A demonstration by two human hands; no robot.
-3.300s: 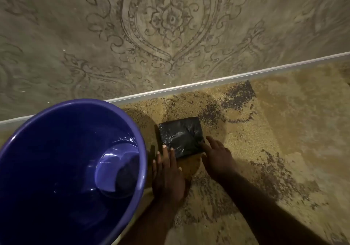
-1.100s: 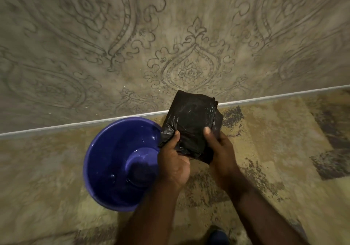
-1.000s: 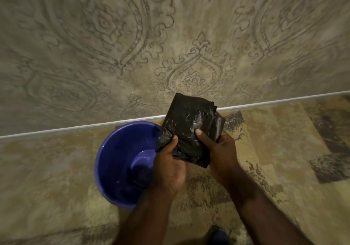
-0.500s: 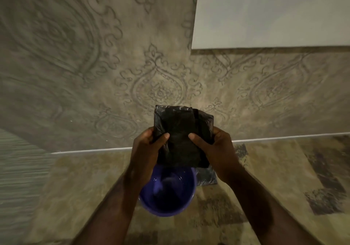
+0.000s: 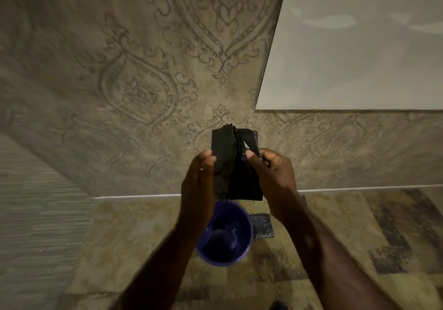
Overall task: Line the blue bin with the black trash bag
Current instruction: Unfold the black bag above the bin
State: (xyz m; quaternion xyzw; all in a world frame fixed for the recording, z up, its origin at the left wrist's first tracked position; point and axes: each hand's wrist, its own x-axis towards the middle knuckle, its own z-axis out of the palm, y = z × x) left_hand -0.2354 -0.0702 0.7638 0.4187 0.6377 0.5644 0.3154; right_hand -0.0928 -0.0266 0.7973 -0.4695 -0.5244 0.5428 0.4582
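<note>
A folded black trash bag (image 5: 236, 166) is held up in front of the patterned wall, above the blue bin (image 5: 225, 235). My left hand (image 5: 200, 180) pinches its left fold and my right hand (image 5: 273, 173) pinches its right fold, so the folds part at the top. The bin stands upright and empty on the floor below my hands, its near rim towards me. My left forearm covers part of the bin's left rim.
A second folded black bag (image 5: 262, 224) lies on the floor just right of the bin. A white baseboard (image 5: 134, 196) runs along the patterned wall. A pale panel (image 5: 359, 46) fills the upper right. The floor has a patchy tan and dark rug.
Both hands picked the bag up from the floor and raised it above the bin. In the last half second the bag's folds have been pulled apart at the top.
</note>
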